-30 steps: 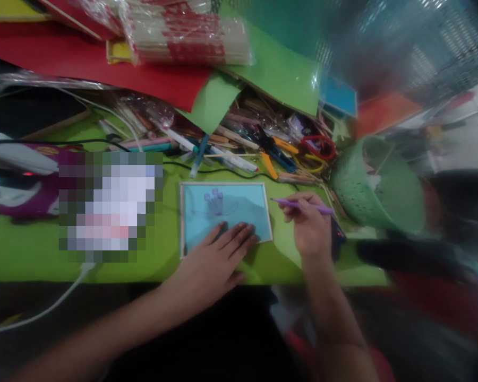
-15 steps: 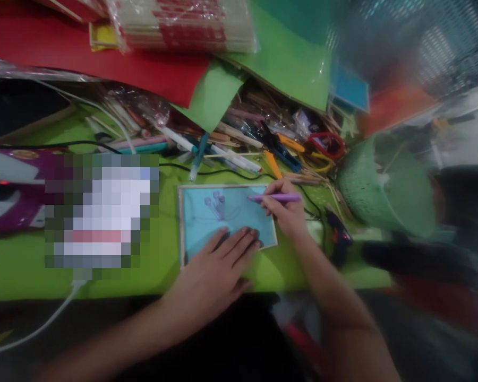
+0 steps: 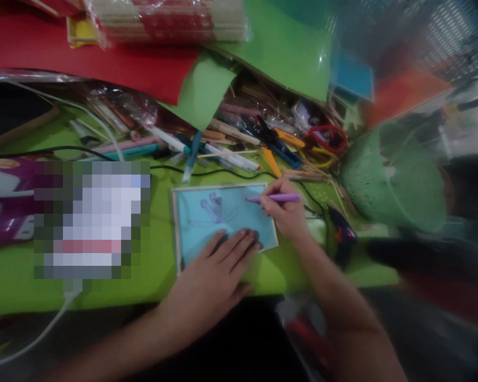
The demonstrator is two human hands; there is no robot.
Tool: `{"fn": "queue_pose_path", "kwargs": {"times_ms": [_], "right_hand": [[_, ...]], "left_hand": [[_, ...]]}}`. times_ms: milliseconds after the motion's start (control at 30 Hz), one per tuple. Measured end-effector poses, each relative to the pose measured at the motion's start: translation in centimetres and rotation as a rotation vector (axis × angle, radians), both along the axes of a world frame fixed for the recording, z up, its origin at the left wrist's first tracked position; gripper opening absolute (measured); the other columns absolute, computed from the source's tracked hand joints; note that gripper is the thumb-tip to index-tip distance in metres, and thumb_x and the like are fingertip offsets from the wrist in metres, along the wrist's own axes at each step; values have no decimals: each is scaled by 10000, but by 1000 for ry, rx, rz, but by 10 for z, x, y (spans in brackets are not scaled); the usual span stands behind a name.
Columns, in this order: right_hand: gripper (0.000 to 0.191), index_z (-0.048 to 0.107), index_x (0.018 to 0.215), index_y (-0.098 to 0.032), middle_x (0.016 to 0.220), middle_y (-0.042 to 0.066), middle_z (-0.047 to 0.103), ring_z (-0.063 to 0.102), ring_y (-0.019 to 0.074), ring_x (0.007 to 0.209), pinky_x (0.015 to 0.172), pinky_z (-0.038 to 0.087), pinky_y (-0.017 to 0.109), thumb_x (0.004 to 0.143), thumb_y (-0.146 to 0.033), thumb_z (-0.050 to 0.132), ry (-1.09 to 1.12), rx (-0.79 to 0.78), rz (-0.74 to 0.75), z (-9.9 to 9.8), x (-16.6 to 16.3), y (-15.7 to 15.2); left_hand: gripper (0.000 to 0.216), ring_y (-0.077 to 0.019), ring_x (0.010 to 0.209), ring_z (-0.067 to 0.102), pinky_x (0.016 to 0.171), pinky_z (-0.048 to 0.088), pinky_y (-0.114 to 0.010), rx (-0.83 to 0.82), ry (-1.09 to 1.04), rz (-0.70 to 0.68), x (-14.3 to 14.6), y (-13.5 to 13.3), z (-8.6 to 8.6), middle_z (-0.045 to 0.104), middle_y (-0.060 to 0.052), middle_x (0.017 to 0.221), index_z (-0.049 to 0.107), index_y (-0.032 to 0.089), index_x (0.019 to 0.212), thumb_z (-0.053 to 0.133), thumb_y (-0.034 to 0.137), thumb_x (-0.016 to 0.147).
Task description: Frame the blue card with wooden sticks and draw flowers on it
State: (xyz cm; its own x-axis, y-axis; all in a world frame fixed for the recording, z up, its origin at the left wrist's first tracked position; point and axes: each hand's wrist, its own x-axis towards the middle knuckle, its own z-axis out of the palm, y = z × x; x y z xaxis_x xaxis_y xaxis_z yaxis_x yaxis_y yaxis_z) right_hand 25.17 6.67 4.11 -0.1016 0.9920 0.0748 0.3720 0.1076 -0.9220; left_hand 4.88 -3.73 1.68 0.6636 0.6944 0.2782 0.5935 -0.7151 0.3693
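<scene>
A blue card (image 3: 191, 207) edged with thin wooden sticks lies on the green table. Purple lines on it form a small drawing of flowers (image 3: 212, 204) with curved leaves at the stems' base. My left hand (image 3: 219, 270) rests flat across the card's lower part, fingers stretched out, and hides some of it. Between the fingers of my right hand (image 3: 284, 209) is a purple marker (image 3: 282, 197), tilted almost level. Its tip is at the card's upper right, to the right of the flowers; whether it touches the surface I cannot tell.
Behind the card lie several markers (image 3: 227, 156), scissors with red handles (image 3: 329, 138) and orange-handled pliers (image 3: 281, 151). A green basket (image 3: 394, 180) and a glue gun (image 3: 342, 228) are at the right. A blurred-out device (image 3: 95, 217) with a white cable (image 3: 56, 329) lies at the left.
The view has shifted slightly, so things on the left appear farther left. Both hands keep nearly the same places on the card, and the marker's tip has barely moved.
</scene>
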Motion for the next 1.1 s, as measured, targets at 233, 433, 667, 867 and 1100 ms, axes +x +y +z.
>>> {"fn": "queue_pose_path", "kwargs": {"times_ms": [233, 433, 667, 867, 1100], "right_hand": [[93, 584, 822, -226, 715, -41, 609, 540, 115, 619, 595, 432, 281, 852, -257, 667, -33, -7, 12, 3, -2, 0], [95, 583, 834, -230, 726, -40, 613, 538, 116, 619, 583, 423, 279, 864, -257, 668, -19, -20, 30, 3, -2, 0], [81, 588, 824, -230, 717, -38, 617, 547, 121, 627, 589, 427, 280, 859, -251, 658, -74, -3, 37, 5, -2, 1], [84, 578, 816, -237, 727, -36, 610, 550, 133, 663, 610, 438, 283, 844, -265, 652, -95, -7, 34, 4, -1, 1], [87, 570, 777, -240, 705, -36, 599, 534, 141, 659, 618, 433, 290, 813, -251, 648, -99, 12, 34, 6, 0, 1]], "left_hand": [[544, -261, 1469, 498, 1225, 313, -497, -22, 1, 13, 1, -1, -1, 533, -76, 1611, 532, 128, 1497, 476, 473, 1080], [531, -251, 1483, 484, 1230, 305, -489, -23, 3, 17, 0, -2, -1, 540, -69, 1605, 527, 134, 1500, 451, 463, 1090], [504, -254, 1464, 508, 1199, 344, -498, 14, 13, 12, 1, 0, 2, 555, -80, 1591, 531, 120, 1490, 427, 422, 1100], [518, -255, 1490, 481, 1219, 326, -506, -17, 24, 10, 1, -1, 1, 526, -72, 1616, 513, 132, 1511, 450, 426, 1090], [520, -260, 1484, 490, 1224, 345, -504, -24, 11, 7, 0, 0, 1, 526, -80, 1616, 512, 131, 1514, 481, 412, 1078]]}}
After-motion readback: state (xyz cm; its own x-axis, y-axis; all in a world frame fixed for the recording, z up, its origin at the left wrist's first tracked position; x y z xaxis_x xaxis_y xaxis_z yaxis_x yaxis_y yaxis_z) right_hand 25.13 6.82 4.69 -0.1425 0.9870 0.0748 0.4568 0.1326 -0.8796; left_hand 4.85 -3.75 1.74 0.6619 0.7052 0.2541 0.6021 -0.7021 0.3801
